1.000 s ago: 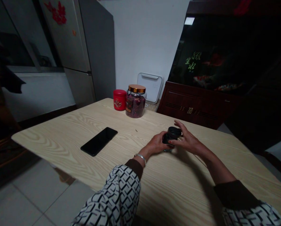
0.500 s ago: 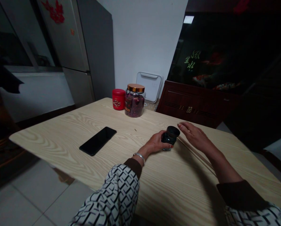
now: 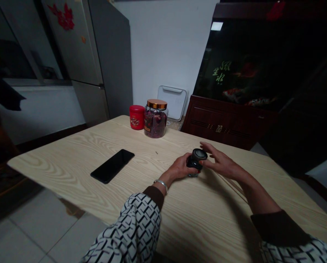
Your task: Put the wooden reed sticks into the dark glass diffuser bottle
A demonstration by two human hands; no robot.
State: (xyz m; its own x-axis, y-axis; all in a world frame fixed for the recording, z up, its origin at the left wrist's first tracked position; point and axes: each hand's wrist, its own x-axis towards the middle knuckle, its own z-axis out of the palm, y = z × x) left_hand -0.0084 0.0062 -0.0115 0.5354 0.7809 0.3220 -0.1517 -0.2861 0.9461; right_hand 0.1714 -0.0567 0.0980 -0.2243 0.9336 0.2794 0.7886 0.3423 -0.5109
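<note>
A small dark jar [image 3: 195, 163] with a round black lid stands on the light wooden table [image 3: 125, 204], slightly tilted. My left hand [image 3: 179, 168] is wrapped round the jar's body from the left. My right hand [image 3: 220, 163] is at the jar's lid from the right, thumb and fingertips touching its rim while the other fingers are spread.
A black phone [image 3: 112, 165] lies flat to the left. At the table's far edge stand a red tin [image 3: 136, 117] and a glass jar with a copper lid [image 3: 155, 118]. A fridge [image 3: 97, 58] and a dark fish tank [image 3: 251, 73] lie beyond.
My right hand drew away from the lid half a second ago and has come back to touch it. My left hand has kept its hold on the jar.
</note>
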